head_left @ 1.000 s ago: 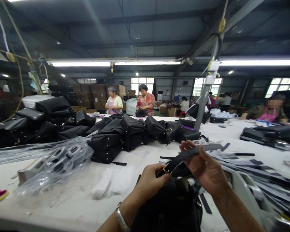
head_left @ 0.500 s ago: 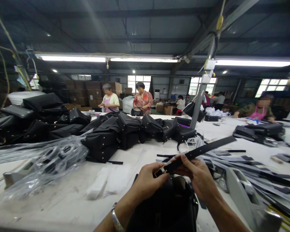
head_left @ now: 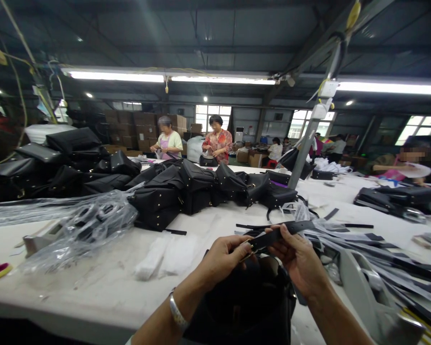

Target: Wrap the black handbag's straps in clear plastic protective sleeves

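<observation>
A black strap [head_left: 269, 238] is stretched between my two hands above an open black bag [head_left: 244, 297]. My left hand [head_left: 224, 258] pinches the strap's left end, where a gold-coloured metal edge shows by the fingers. My right hand [head_left: 298, 258] grips the strap farther along, thumb on top and fingers beneath; its free end runs off to the right. The bag stands upright just below both hands, its mouth facing up and its inside dark.
Black bags [head_left: 187, 187] are heaped across the white table [head_left: 104, 287]. Clear plastic wrap [head_left: 104, 220] lies left, white sheets [head_left: 165, 256] nearer. Several wrapped straps [head_left: 377, 254] and a grey tape dispenser [head_left: 362, 282] are right. A metal post [head_left: 305, 148] rises mid-table. Co-workers [head_left: 217, 141] stand beyond.
The strap has gone from slanting up to the right to lying flatter, its free end lower. My left fingers have closed over the metal end. The camera view has shifted slightly.
</observation>
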Action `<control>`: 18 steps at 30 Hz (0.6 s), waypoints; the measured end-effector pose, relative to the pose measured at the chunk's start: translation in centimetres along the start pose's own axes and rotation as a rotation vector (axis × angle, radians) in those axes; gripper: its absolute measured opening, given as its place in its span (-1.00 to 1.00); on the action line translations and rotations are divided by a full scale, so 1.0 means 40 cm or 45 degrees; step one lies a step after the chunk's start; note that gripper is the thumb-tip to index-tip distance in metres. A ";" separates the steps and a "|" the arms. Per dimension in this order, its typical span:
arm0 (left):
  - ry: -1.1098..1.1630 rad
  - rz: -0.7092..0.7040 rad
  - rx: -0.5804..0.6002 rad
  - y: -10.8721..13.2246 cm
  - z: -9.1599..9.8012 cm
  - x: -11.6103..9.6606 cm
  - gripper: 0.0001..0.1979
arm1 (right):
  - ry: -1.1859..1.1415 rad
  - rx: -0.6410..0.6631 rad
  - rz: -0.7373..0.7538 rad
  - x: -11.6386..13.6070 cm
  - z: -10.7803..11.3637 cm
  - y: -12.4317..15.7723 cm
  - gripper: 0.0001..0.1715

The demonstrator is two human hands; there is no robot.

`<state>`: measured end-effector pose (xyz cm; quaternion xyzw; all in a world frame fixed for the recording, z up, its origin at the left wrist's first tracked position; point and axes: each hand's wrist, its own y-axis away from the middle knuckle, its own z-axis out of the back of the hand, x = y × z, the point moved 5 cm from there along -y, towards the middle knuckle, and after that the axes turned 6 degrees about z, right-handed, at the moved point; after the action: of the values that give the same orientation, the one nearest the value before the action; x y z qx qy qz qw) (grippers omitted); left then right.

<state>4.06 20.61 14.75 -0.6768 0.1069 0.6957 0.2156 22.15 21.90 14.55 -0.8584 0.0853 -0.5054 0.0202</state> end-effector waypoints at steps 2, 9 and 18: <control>0.004 -0.013 -0.011 -0.001 0.001 0.003 -0.51 | 0.013 0.008 0.015 -0.001 -0.003 0.002 -0.66; -0.110 0.044 -0.035 -0.004 0.000 -0.007 -0.55 | 0.101 0.047 0.082 0.009 -0.018 0.021 -0.61; -0.284 0.032 -0.177 -0.005 0.001 0.002 -0.60 | 0.529 0.172 0.326 0.044 -0.039 0.051 -0.61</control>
<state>4.10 20.84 14.73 -0.6070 0.0423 0.7751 0.1701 21.37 19.66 16.59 -0.7151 0.1617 -0.6688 0.1236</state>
